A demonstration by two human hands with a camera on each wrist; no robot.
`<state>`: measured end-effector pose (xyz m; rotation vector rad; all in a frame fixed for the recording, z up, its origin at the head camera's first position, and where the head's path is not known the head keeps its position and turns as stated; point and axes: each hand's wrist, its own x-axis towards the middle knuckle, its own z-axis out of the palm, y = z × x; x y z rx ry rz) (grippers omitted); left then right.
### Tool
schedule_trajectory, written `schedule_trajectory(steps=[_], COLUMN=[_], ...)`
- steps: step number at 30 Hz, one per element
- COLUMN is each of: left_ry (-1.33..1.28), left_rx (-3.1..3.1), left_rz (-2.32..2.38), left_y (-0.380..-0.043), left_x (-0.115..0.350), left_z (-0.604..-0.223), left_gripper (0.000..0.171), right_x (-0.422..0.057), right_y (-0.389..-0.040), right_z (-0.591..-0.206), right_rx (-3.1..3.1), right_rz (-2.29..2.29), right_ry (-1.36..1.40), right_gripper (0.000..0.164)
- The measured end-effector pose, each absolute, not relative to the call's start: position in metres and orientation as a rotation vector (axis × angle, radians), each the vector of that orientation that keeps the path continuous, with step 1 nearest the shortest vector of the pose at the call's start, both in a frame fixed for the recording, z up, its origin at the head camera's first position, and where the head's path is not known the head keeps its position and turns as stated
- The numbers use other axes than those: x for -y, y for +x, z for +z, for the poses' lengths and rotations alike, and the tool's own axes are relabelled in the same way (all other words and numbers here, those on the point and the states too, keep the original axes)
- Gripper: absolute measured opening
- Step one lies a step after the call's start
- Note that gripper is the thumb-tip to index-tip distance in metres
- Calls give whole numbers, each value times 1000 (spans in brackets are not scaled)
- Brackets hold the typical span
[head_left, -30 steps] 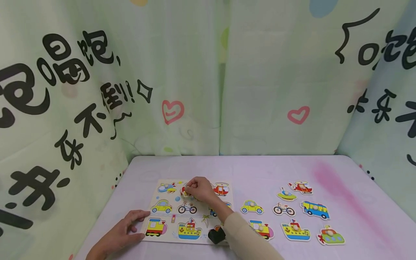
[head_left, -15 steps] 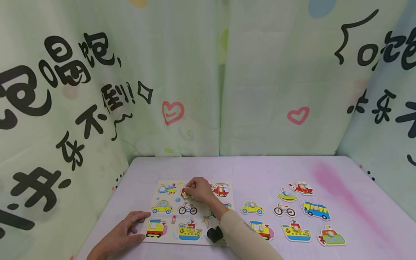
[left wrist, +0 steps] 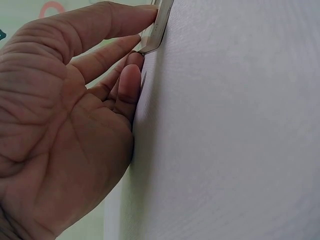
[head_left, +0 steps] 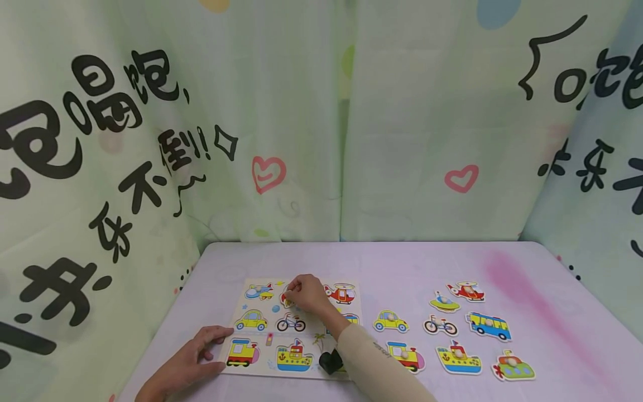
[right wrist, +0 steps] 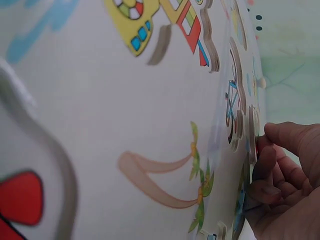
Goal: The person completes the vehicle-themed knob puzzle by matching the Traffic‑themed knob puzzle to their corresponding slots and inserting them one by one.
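Note:
A white puzzle board (head_left: 263,373) printed with vehicles lies on the left half of the table. My right hand (head_left: 310,294) reaches over its top row and pinches a small puzzle piece (head_left: 285,297) with red on it; the fingers hide most of the piece, so I cannot tell its picture. In the right wrist view, thumb and finger (right wrist: 285,135) meet at the board's far side, near the bicycle picture (right wrist: 232,107). My left hand (head_left: 193,357) touches the board's left edge and near corner. In the left wrist view, its extended thumb and fingertips rest against the board's side (left wrist: 159,30).
Right of the board lie several loose pieces: a car (head_left: 390,321), train (head_left: 406,356), bicycle (head_left: 440,325), flying saucer (head_left: 444,302), helicopter (head_left: 467,291), bus (head_left: 489,326), ship (head_left: 458,358) and submarine (head_left: 513,368). A printed curtain (head_left: 402,139) hangs behind the table (head_left: 402,262).
My right forearm and the black object at its wrist have shifted slightly left. Both hands otherwise keep their places, the right still pinching the piece over the same spot.

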<state>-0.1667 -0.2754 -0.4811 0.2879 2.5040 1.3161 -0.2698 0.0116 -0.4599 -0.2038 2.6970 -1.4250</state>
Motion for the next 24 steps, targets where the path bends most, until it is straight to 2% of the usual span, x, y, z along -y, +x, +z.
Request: schedule_trajectory(steps=[24], left_ry=[297], left_rx=[-2504], left_rz=[1311], left_y=[-166], left_x=[276], left_z=[-482], left_gripper=[68], right_x=[-12], right_y=[-267], right_z=[-462], right_rx=[-2704], right_rz=[-1426], right_ry=[-240], right_gripper=[10])
